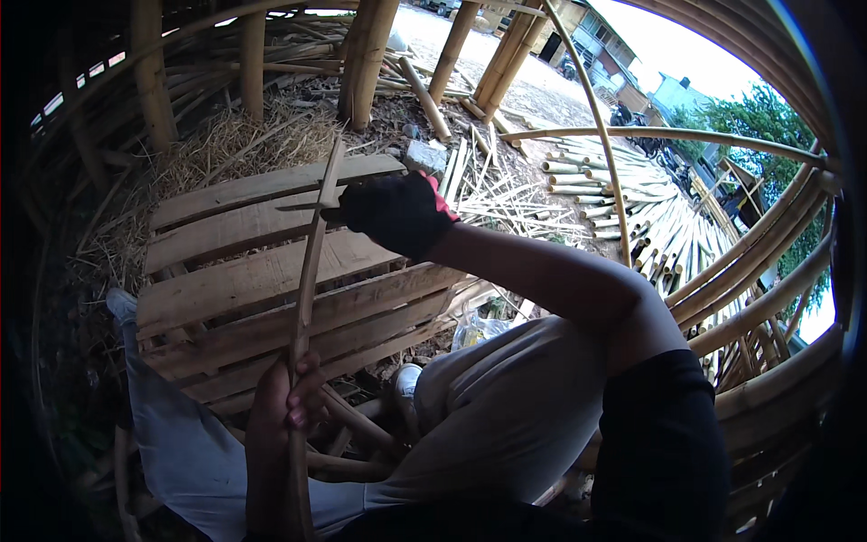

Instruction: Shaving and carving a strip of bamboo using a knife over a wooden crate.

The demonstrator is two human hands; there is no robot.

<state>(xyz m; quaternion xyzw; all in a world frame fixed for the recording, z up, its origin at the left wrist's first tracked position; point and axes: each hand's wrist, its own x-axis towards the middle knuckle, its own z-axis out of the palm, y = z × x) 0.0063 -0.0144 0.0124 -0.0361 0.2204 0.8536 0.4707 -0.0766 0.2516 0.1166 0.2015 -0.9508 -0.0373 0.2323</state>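
Note:
A long split bamboo strip (312, 257) rises from my lap and stands up in front of me, its tip above the wooden slats. My bare left hand (293, 393) is closed round its lower part. Further up, my right hand (397, 212), in a black and red glove, grips a knife (296, 208). The blade points left and crosses the strip near its upper end, seemingly against it. Glove and fingers hide the knife's handle.
A slatted wooden pallet (244, 282) lies beyond my knees. Straw-like shavings (271, 149) heap behind it, near upright bamboo posts (368, 63). Cut bamboo poles (578, 176) are stacked at the right, behind a curved bamboo frame (759, 244). A grey block (426, 156) sits past the pallet.

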